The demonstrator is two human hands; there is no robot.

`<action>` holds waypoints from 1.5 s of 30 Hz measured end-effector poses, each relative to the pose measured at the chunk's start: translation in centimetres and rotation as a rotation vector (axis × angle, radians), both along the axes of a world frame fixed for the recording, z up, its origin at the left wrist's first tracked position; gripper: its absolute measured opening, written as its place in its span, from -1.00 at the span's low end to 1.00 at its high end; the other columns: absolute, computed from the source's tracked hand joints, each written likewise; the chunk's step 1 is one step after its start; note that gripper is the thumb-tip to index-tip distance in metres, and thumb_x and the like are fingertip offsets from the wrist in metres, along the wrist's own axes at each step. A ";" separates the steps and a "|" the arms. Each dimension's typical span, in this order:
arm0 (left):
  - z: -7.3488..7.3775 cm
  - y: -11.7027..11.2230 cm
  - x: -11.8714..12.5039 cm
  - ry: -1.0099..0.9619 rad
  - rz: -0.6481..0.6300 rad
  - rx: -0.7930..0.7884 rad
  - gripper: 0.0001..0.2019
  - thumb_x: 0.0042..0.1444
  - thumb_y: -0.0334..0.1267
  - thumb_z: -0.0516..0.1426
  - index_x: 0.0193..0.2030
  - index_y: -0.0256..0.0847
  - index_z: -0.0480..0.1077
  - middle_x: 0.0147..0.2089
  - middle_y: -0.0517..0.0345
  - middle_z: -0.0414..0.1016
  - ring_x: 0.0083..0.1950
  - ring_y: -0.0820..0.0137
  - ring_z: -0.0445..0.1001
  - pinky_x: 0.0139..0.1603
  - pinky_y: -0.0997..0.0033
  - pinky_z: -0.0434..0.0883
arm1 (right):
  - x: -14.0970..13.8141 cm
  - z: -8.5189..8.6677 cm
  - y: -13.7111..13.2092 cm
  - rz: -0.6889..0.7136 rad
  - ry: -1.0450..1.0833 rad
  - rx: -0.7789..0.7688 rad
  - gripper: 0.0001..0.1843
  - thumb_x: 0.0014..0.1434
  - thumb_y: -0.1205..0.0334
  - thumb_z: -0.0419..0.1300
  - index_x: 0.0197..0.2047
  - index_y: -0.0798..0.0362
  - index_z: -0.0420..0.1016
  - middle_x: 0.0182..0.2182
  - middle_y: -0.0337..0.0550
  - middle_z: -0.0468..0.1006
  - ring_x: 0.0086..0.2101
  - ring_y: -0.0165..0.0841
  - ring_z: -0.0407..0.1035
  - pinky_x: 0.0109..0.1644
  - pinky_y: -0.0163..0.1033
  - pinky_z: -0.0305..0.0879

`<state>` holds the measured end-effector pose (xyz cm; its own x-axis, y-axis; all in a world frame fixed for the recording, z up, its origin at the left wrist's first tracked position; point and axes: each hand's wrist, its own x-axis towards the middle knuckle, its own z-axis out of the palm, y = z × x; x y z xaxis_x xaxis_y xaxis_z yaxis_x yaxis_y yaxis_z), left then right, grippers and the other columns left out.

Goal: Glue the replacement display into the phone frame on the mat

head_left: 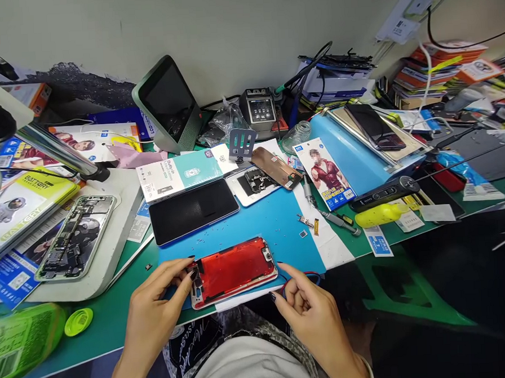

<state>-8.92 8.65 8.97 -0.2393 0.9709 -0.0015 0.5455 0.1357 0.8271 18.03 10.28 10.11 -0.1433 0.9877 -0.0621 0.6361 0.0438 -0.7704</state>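
A phone screen panel (235, 271) with a red film on its back lies near the front edge of the blue mat (254, 225). My left hand (160, 298) pinches its left end, the thumb on top and the index finger at the far corner. My right hand (312, 310) is at the other end, thumb and index finger apart around the near right corner, the other fingers curled. Whether its fingertips touch the panel I cannot tell. Behind the panel lie a dark phone (194, 210) and several tiny screws scattered on the mat.
An opened phone (77, 237) rests on a pale stand at left. A green bottle (26, 342) and its cap (79, 322) are at the front left. A yellow squeeze bottle (381, 214), a screwdriver-like black tool (383, 193) and small parts (309, 224) lie at right.
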 end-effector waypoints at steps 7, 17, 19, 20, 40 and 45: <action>-0.4 0.1 0.0 0.071 0.000 0.070 -0.82 0.19 -0.15 0.16 -0.09 0.00 0.51 -0.19 0.23 0.54 -0.28 0.48 0.48 -0.31 0.56 0.41 | 0.0 -0.2 0.0 0.022 0.012 0.048 -0.57 0.19 0.25 0.14 0.09 0.26 0.43 -0.59 -0.35 0.30 -0.63 -0.48 0.14 -0.55 -0.38 0.20; -0.5 0.4 -0.3 0.097 -0.056 0.061 -0.83 0.19 -0.13 0.16 -0.09 0.03 0.49 -0.18 0.25 0.53 -0.30 0.51 0.49 -0.32 0.62 0.42 | 0.1 -0.5 0.0 0.030 0.042 0.073 -0.61 0.20 0.26 0.14 0.05 0.28 0.46 -0.60 -0.35 0.30 -0.64 -0.50 0.13 -0.58 -0.41 0.19; -0.6 0.5 -0.3 0.093 -0.052 0.055 -0.83 0.19 -0.13 0.16 -0.09 0.04 0.49 -0.18 0.26 0.53 -0.31 0.53 0.48 -0.30 0.63 0.42 | 0.1 -0.4 0.0 0.023 0.076 0.082 -0.64 0.21 0.27 0.14 0.04 0.27 0.46 -0.61 -0.36 0.30 -0.64 -0.51 0.12 -0.59 -0.43 0.18; -0.6 0.5 -0.3 0.092 -0.050 0.053 -0.83 0.19 -0.14 0.16 -0.09 0.04 0.49 -0.18 0.27 0.53 -0.31 0.53 0.47 -0.30 0.64 0.42 | 0.1 -0.3 0.1 0.021 0.093 0.081 -0.65 0.21 0.27 0.14 0.03 0.26 0.47 -0.62 -0.36 0.29 -0.64 -0.51 0.12 -0.59 -0.44 0.18; 0.0 0.8 0.0 0.142 -0.045 0.077 -0.84 0.18 -0.16 0.17 -0.11 0.01 0.49 -0.22 0.24 0.52 -0.34 0.52 0.47 -0.35 0.63 0.40 | 0.2 -0.1 0.5 0.048 0.092 0.091 -0.65 0.24 0.34 0.11 0.06 0.29 0.47 -0.61 -0.31 0.40 -0.65 -0.50 0.23 -0.59 -0.47 0.26; 0.0 0.9 0.1 0.132 -0.074 0.082 -0.83 0.20 -0.19 0.17 -0.08 -0.02 0.49 -0.20 0.21 0.52 -0.36 0.53 0.46 -0.33 0.60 0.41 | 0.1 -0.1 0.5 0.054 0.099 0.100 -0.65 0.24 0.34 0.13 0.07 0.27 0.46 -0.59 -0.30 0.42 -0.64 -0.51 0.25 -0.60 -0.49 0.25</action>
<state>-8.81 9.53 8.98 -0.1600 0.9815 0.1050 0.6558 0.0261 0.7545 18.10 10.78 10.03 -0.1966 0.9790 0.0536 0.5519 0.1557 -0.8193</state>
